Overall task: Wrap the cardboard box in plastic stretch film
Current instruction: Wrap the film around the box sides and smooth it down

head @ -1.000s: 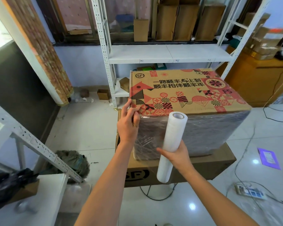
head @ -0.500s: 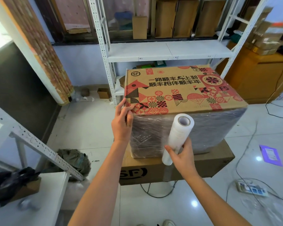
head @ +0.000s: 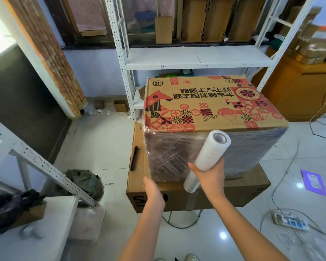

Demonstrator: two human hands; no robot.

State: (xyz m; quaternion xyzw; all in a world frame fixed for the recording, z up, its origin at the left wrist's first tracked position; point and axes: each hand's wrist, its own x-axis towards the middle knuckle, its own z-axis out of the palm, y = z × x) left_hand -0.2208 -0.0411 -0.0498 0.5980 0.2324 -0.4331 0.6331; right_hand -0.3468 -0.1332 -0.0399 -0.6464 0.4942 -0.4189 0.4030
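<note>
Tiled floor, shelving behind. Left hand [head: 154, 189] low by the box's near-left bottom corner, fingers extended, holding nothing. Box [head: 205, 117] sits on a flat carton [head: 233, 193], sides already filmed. Right hand [head: 211, 174] grips the roll [head: 207, 157], long axis tilted up-right, against the near face; right hand nearer.

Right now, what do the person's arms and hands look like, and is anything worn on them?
Both forearms are bare up to the bottom edge of the picture: no sleeve shows. The left hand and the right hand wear no gloves, and I see no watch, bracelet or ring, though the left hand is slightly blurred. No markings or cables show on either arm.
</note>
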